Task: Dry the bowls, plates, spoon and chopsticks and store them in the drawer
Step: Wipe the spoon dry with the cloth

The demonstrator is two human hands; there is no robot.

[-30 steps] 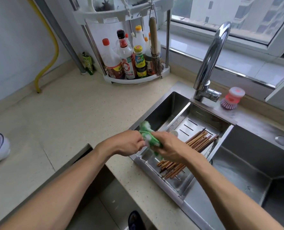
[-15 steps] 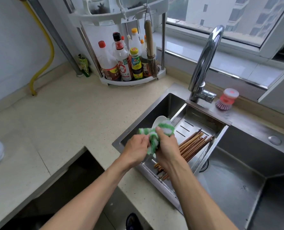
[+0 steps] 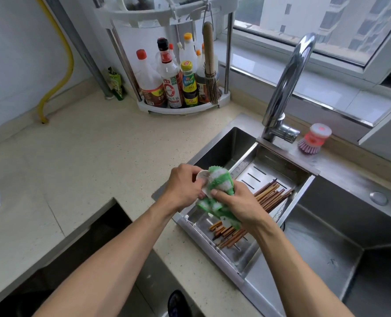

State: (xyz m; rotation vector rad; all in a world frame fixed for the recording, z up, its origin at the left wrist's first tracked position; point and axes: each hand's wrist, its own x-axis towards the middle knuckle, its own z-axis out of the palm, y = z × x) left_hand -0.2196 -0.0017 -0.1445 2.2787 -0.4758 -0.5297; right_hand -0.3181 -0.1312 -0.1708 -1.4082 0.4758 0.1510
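green-and-white striped cloth point(image 3: 217, 193), white spoon point(image 3: 202, 176), brown chopsticks point(image 3: 270, 197), pink brush point(image 3: 314, 139).

I am standing at a beige counter point(image 3: 80, 161); daylight is coming through the window point(image 3: 327, 24), a white wall point(image 3: 11, 53) lying left.

One spoon point(image 3: 202, 179), one cloth point(image 3: 215, 193), one brush point(image 3: 314, 139), one chopstick bundle point(image 3: 265, 200), uncountable.

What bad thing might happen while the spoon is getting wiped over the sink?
The white spoon is mostly wrapped in the green cloth, held by the left hand and right hand. If it is still wet, it could slip into the drain tray below. The cloth's hanging corner reaches down toward the chopsticks, so it might pick up water from them.
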